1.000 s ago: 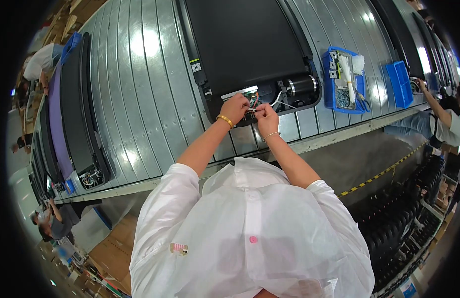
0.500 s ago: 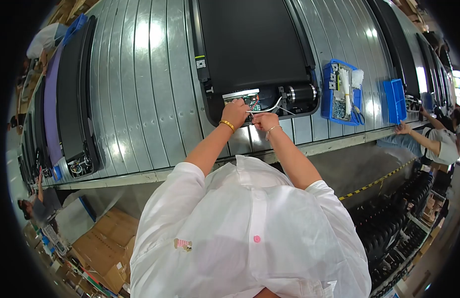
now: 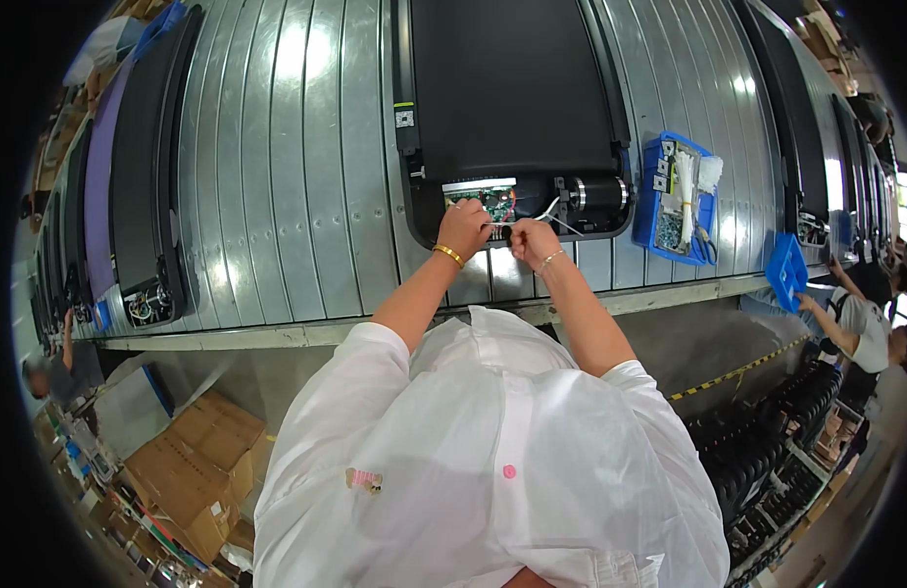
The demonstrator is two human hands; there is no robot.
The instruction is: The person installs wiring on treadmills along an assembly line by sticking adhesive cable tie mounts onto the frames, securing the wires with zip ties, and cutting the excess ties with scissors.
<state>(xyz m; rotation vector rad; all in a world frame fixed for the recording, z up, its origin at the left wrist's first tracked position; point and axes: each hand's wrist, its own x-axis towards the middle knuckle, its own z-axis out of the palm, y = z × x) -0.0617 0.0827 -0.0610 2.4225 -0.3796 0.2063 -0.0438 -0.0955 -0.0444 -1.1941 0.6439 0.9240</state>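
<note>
A black treadmill-like machine lies on the metal slatted surface, its near end open. Inside are a green circuit board and a silver-banded black motor. My left hand, with a gold bracelet, is closed at the board's near edge, its fingertips on a white cable. To its right my right hand is also closed, pinching at the white cable that runs toward the motor. The fingertips of both hands are close together, and the cable's end between them is too small to make out.
On the right a blue bin holds white ties, screws and pliers. A co-worker at the far right touches another blue bin. More black machines lie to the left. Cardboard is at lower left.
My right hand has turned from lying sideways to a more upright pose beside the left one. The co-worker at right has moved the blue bin to the surface's edge. The view has shifted slightly.
</note>
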